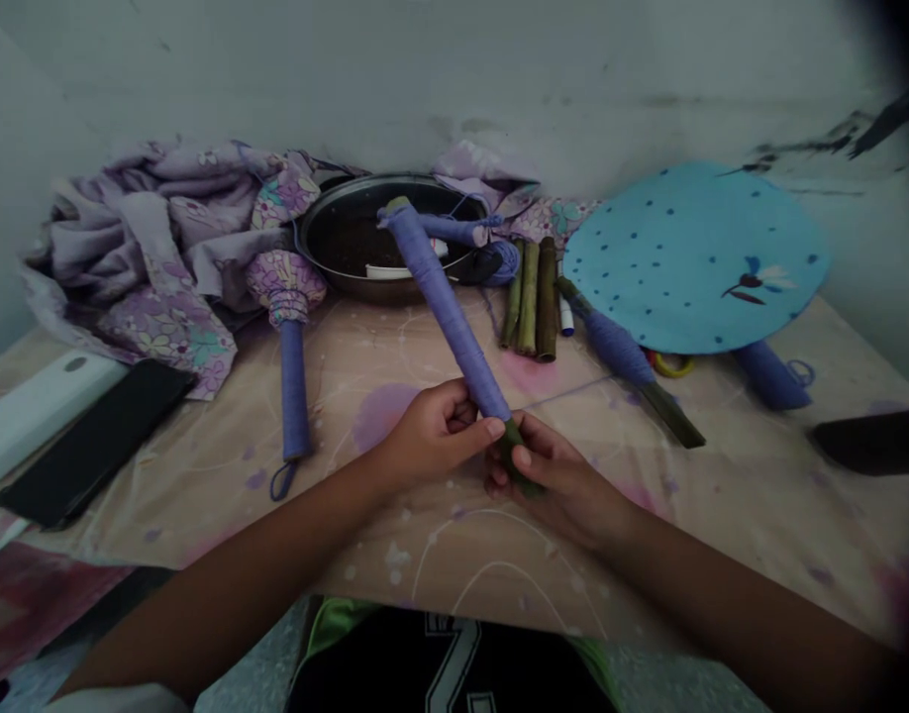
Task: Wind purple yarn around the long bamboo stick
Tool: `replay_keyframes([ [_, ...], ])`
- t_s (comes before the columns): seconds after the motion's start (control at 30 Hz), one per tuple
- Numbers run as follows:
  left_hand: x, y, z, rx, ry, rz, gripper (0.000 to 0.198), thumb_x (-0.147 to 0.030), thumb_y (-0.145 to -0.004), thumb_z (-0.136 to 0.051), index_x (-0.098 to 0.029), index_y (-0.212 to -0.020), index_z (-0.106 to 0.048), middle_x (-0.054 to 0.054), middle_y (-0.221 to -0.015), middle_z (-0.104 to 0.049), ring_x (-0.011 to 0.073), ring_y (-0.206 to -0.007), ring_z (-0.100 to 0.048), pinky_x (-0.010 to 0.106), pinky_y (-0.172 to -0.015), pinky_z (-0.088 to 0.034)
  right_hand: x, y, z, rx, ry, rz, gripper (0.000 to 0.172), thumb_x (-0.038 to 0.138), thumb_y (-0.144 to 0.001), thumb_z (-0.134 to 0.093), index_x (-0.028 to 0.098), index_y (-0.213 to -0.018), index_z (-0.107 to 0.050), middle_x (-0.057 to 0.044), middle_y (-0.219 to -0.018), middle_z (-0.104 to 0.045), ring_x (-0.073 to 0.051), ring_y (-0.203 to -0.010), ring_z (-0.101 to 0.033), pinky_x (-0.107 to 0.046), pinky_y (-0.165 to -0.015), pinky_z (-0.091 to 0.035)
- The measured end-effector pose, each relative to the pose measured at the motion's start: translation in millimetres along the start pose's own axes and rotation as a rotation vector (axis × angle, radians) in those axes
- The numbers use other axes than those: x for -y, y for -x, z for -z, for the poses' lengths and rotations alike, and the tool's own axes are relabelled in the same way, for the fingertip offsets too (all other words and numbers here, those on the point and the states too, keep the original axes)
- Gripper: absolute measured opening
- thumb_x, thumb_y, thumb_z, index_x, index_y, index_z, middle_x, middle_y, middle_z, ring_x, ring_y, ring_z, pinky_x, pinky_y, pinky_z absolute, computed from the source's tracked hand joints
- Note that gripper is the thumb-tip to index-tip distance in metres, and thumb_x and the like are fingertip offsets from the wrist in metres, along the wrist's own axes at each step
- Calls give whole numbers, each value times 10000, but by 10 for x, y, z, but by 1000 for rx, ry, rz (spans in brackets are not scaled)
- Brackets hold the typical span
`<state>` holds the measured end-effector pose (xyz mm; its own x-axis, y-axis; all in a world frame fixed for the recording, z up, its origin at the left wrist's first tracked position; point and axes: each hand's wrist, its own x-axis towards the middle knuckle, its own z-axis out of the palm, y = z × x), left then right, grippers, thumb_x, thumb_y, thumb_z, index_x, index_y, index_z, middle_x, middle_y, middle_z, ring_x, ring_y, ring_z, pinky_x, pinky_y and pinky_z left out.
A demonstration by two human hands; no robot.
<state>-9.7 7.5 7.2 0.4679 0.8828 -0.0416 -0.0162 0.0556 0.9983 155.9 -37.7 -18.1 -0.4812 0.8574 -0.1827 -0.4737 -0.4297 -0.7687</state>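
Purple-wrapped bamboo stick (444, 307) lies across both of the person's hands, slanting up and away over the desk (752, 515), with its far tip overlapping a steel pan (365, 183) in view. The left grip (432, 433) curls narrowly around the wrapped lower part, and the right grip (562, 485) pinches the bare green end between thumb and fingers. Left of the stick are a wrapped handle with a floral fabric head (292, 386), a crumpled floral cloth (150, 248), a black smartphone (90, 441) and a white power bank (39, 416). Right of the stick are cut bamboo pieces (529, 297), a white marker (566, 317), a second wrapped stick (614, 347) and a round blue fan (692, 257) printed with dots and a dragonfly.
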Motion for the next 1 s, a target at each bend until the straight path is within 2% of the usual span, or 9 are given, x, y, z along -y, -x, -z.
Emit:
replay_keyframes([
  [0.23,-32,18,-4,113,118,82,326,-407,-743,-634,-147,-872,-486,-17,-613,-576,102,-522,-599,202,-495,-485,13,-22,-1,-5,-102,-19,204,344,-800,-646,183,-918,-605,-9,-795,-570,-96,-698,-541,-250,-671,-449],
  [0.43,-34,19,1,115,161,94,299,-362,-747,-630,-144,-886,-481,-41,-578,-559,95,-502,-596,198,-488,-483,7,-26,1,39,-135,-42,226,379,-818,-618,174,-913,-606,-22,-822,-593,-98,-715,-567,-247,-685,-456],
  [0.63,9,7,5,60,146,105,329,-339,-739,-641,-146,-968,-502,-40,-611,-576,89,-523,-599,193,-505,-478,27,-27,-11,-24,-143,-16,204,335,-790,-657,196,-916,-576,-2,-845,-557,-90,-724,-550,-244,-671,-467],
  [0.77,20,0,15,-13,50,48,217,-316,-758,-630,-147,-845,-527,-24,-636,-607,70,-557,-586,161,-508,-441,53,-29,-29,-102,-166,-17,249,257,-744,-703,223,-908,-519,30,-843,-531,-85,-713,-541,-254,-653,-482],
  [0.9,9,2,4,51,63,55,204,-337,-784,-589,-158,-753,-496,-7,-647,-630,86,-561,-599,185,-515,-458,46,-35,-25,-138,-175,3,290,199,-733,-704,243,-894,-467,55,-825,-520,-81,-709,-539,-264,-644,-493],
  [1.0,7,-2,1,16,34,57,210,-339,-774,-592,-157,-744,-493,-15,-641,-607,84,-562,-585,189,-525,-453,45,-34,-16,-124,-177,1,297,191,-738,-697,250,-915,-466,57,-849,-520,-77,-709,-541,-265,-643,-492],
])
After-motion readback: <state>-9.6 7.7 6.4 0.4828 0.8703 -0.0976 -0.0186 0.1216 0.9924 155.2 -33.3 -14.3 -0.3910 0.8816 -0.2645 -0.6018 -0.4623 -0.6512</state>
